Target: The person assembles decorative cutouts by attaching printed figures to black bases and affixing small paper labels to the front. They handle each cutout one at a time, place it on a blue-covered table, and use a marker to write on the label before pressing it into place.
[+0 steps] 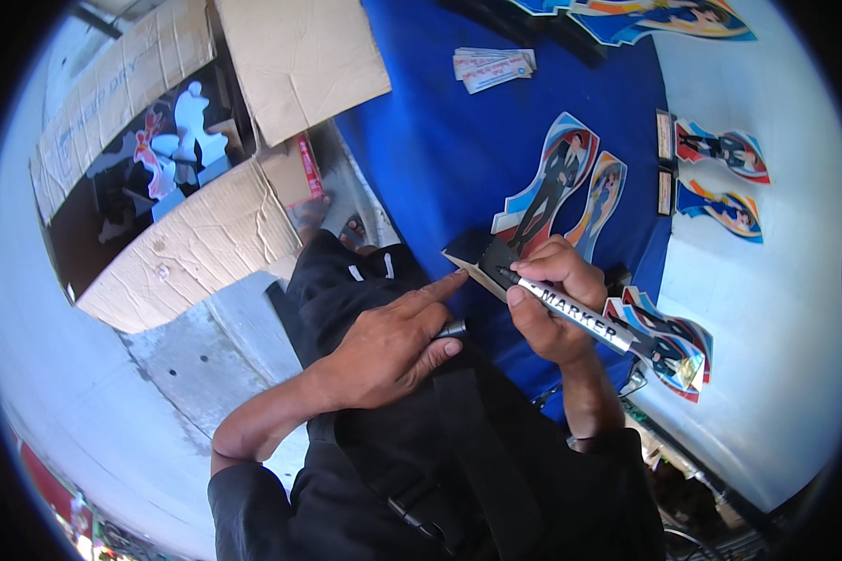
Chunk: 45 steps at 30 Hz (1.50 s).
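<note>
My right hand (563, 297) grips a silver marker pen (585, 318) with bold lettering on its barrel. The pen's dark tip is at the black base (498, 254) of a cutout plaque (550, 182), which lies on the blue cloth and shows a figure in a dark suit. My left hand (379, 353) has the dark pen cap (452, 329) tucked in its curled fingers. Its index finger stretches to the pale edge of the base. Beside that plaque lies a second, smaller cutout plaque (601, 201) with a figure in blue and yellow.
An open cardboard box (192, 238) with several cutouts inside stands at the left. A small stack of printed slips (494, 67) lies on the blue cloth (421, 122). More cutout plaques (720, 154) are along the right on a white surface (786, 299).
</note>
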Tool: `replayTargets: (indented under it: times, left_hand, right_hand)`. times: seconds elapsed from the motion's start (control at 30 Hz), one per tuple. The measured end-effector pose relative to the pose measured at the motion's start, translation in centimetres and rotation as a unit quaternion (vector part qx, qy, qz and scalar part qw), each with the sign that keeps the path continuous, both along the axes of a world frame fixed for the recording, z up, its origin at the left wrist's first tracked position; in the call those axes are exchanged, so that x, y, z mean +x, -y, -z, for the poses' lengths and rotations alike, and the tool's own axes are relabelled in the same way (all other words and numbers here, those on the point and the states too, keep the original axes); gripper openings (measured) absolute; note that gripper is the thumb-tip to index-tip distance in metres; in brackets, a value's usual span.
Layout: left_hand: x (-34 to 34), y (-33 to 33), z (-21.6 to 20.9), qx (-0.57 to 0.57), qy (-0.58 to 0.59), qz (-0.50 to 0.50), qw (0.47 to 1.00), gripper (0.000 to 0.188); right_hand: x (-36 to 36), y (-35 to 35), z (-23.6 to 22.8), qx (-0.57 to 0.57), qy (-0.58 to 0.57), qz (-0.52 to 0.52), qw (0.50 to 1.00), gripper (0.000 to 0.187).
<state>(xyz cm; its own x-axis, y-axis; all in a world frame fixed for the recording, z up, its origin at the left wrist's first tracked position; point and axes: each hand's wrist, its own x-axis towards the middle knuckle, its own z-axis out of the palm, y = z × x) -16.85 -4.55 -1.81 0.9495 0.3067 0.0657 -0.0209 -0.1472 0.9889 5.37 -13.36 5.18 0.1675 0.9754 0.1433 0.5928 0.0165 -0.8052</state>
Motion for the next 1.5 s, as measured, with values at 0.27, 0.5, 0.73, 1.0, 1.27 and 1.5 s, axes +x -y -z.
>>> replayTargets:
  times: [0.27, 0.5, 0.73, 1.0, 1.27, 1.5]
  left_hand:
    - [-0.5, 0.3, 1.0, -0.051, -0.001, 0.033, 0.998, 0.036]
    - [0.1, -0.3, 1.6, -0.076, 0.014, 0.060, 0.995, 0.036]
    - [0.4, -0.6, 1.6, -0.084, 0.008, 0.067, 0.994, 0.037]
    - [0.4, -0.8, 1.6, -0.095, 0.000, 0.082, 0.992, 0.040]
    - [0.5, -1.0, 1.6, -0.077, 0.015, 0.072, 0.994, 0.039]
    - [0.5, -1.2, 1.4, -0.089, 0.005, 0.080, 0.993, 0.038]
  right_hand:
    - [-1.2, -0.1, 1.4, -0.050, 0.078, 0.019, 0.996, 0.017]
    - [-1.6, -0.3, 1.3, -0.056, 0.119, 0.025, 0.991, 0.015]
    - [-1.4, -0.6, 1.2, -0.071, 0.092, 0.026, 0.993, 0.016]
    - [-1.4, -0.8, 1.2, -0.074, 0.102, 0.026, 0.992, 0.019]
    - [-1.0, -0.8, 1.2, -0.077, 0.086, 0.023, 0.993, 0.020]
    - [-0.6, -0.3, 1.3, -0.146, 0.001, 0.104, 0.984, 0.011]
